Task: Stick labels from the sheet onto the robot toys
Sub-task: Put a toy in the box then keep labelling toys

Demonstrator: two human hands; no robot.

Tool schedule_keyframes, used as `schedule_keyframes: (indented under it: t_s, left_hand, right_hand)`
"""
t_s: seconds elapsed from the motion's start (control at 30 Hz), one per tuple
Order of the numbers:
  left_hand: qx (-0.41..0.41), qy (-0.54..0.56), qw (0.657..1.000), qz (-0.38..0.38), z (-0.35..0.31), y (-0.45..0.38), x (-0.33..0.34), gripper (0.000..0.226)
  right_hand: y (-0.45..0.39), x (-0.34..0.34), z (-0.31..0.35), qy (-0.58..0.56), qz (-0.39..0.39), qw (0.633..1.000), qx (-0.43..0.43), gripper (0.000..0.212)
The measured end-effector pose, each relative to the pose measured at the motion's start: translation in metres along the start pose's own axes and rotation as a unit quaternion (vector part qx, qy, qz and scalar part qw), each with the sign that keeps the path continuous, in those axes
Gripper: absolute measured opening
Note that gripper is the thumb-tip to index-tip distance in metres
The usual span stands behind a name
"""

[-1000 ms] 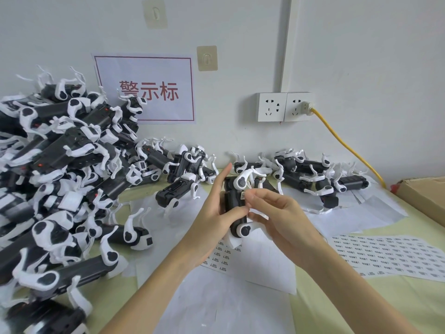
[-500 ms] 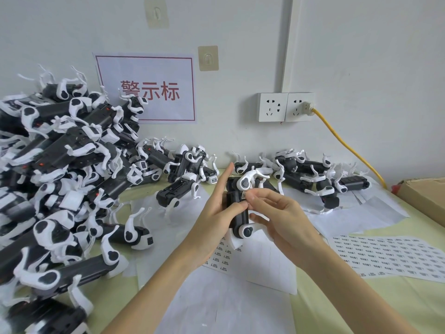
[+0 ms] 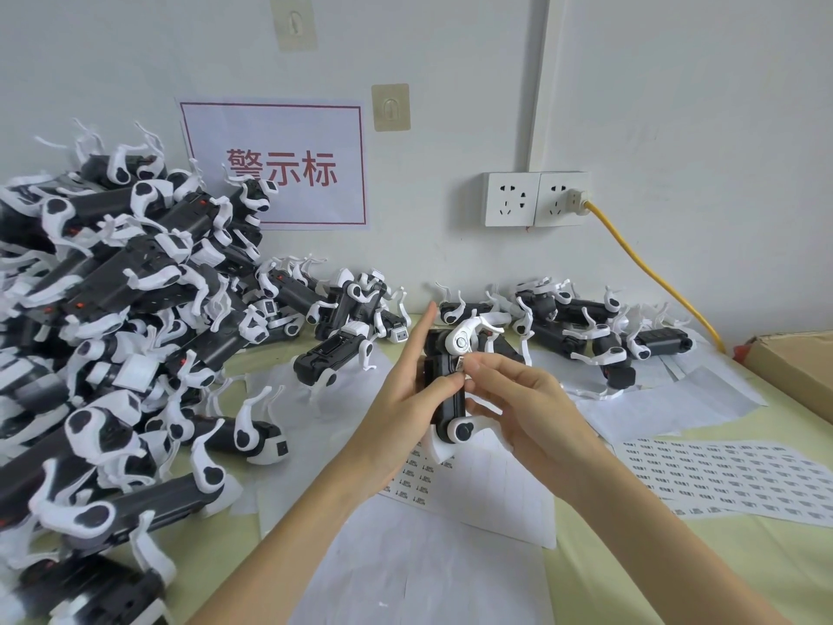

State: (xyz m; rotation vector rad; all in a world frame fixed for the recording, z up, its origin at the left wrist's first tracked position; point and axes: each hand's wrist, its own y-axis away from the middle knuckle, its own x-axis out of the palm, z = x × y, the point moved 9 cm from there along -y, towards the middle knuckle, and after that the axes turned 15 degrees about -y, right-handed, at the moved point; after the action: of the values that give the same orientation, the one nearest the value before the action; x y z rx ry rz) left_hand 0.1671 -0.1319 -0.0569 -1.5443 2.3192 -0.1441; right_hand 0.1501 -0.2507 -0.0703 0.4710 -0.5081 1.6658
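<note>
A black-and-white robot dog toy (image 3: 453, 401) is held upright in mid-air over the table, belly side toward me. My left hand (image 3: 405, 408) grips its body, thumb across the front and index finger pointing up. My right hand (image 3: 518, 399) pinches a small label (image 3: 460, 365) against the toy's upper body, with its lower fingers under the toy. A label sheet (image 3: 450, 484) lies beneath the hands, partly hidden. A second label sheet (image 3: 730, 475) lies at the right.
A big heap of robot toys (image 3: 112, 331) fills the left side. More toys (image 3: 586, 331) lie along the wall behind. White backing papers (image 3: 405, 570) cover the table's middle. A cardboard box (image 3: 798, 367) sits at right; a yellow cable (image 3: 653, 272) runs from the socket.
The toy and both hands have barely shifted. My right fingers have stayed on the label at the toy's upper body.
</note>
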Motion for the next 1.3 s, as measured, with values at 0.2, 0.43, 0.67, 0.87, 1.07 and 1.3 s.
schedule_keyframes:
  t_s: [0.2, 0.43, 0.67, 0.87, 1.07, 1.3]
  left_hand:
    - [0.004, -0.01, 1.0, -0.003, 0.0, 0.0, 0.0, 0.078]
    - [0.015, -0.053, 0.998, -0.017, -0.001, 0.0, -0.002, 0.079]
    - [0.025, -0.088, 0.996, -0.023, -0.003, 0.0, -0.006, 0.078]
    - [0.028, -0.132, 0.99, -0.036, -0.002, -0.001, -0.008, 0.073]
    - [0.032, -0.177, 0.982, -0.057, -0.005, 0.002, -0.008, 0.068]
    - [0.042, -0.171, 0.983, -0.055, -0.008, 0.002, -0.008, 0.064]
  right_hand:
    - [0.0, 0.001, 0.001, 0.008, 0.002, 1.0, -0.005, 0.029]
    - [0.0, 0.001, 0.001, 0.016, 0.002, 1.0, -0.013, 0.028]
    - [-0.002, 0.0, 0.0, 0.013, 0.003, 1.0, -0.018, 0.026]
    - [-0.001, -0.001, 0.0, 0.026, -0.008, 0.999, -0.021, 0.021]
    - [0.003, 0.0, 0.007, 0.066, -0.039, 0.994, -0.073, 0.023]
    - [0.011, -0.004, 0.021, 0.156, -0.103, 0.967, -0.175, 0.006]
